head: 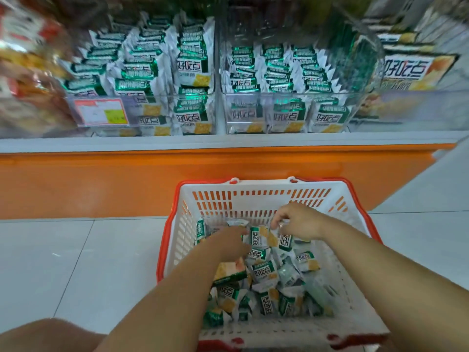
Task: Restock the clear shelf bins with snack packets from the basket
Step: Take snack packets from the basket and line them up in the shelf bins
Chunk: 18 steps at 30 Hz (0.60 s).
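Two hands: both are reaching down into the basket (253, 196).
Left hand (232, 243): it is lying on the snack packets (264, 273); its fingers are hidden, so I cannot tell their grip.
Right hand (297, 222): its curled fingers (276, 222) are pinching one packet (284, 242).
Basket: it is standing on the floor (76, 262), below the shelf (203, 143).
Clear bins (286, 113): they are holding upright packets on the shelf.
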Motion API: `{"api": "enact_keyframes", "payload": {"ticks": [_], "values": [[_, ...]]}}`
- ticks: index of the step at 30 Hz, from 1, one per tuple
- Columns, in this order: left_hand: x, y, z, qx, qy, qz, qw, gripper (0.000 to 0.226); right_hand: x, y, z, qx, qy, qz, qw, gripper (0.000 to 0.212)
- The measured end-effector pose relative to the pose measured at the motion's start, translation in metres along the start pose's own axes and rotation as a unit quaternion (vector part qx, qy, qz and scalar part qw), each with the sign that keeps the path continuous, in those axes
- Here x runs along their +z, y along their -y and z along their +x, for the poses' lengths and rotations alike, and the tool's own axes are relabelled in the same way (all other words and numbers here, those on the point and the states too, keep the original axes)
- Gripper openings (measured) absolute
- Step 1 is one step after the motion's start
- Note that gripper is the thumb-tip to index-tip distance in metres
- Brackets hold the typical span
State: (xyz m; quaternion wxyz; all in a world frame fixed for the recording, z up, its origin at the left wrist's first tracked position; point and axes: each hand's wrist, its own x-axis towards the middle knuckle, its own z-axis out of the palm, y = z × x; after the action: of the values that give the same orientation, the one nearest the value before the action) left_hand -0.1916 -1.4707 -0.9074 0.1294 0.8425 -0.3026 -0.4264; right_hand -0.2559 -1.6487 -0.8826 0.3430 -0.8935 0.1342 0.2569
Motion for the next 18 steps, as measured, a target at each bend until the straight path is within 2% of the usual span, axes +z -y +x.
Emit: {"api": "enact_keyframes", "payload": {"ticks": [4, 9, 15, 18], "values": [[-0.064, -0.030, -0.040, 0.045, -0.072, -0.077, 0.993, 0.045, -0.050, 0.058, -0.039, -0.093, -0.042, -0.041, 0.994, 0.015], [-0.125, -0.054, -0.111, 0.141, -0.044, -0.179, 0.973, 0.040, -0.084, 0.106, -0.097, -0.187, -0.097, -0.002, 0.978, 0.015], [-0.124, -0.060, -0.141, 0.206, -0.139, -0.241, 0.938, 0.028, -0.085, 0.129, -0.119, -0.251, -0.158, 0.050, 0.954, 0.014], [-0.121, -0.053, -0.138, 0.203, -0.174, -0.297, 0.917, 0.046, -0.086, 0.134, -0.111, -0.249, -0.198, 0.090, 0.944, 0.013]]}}
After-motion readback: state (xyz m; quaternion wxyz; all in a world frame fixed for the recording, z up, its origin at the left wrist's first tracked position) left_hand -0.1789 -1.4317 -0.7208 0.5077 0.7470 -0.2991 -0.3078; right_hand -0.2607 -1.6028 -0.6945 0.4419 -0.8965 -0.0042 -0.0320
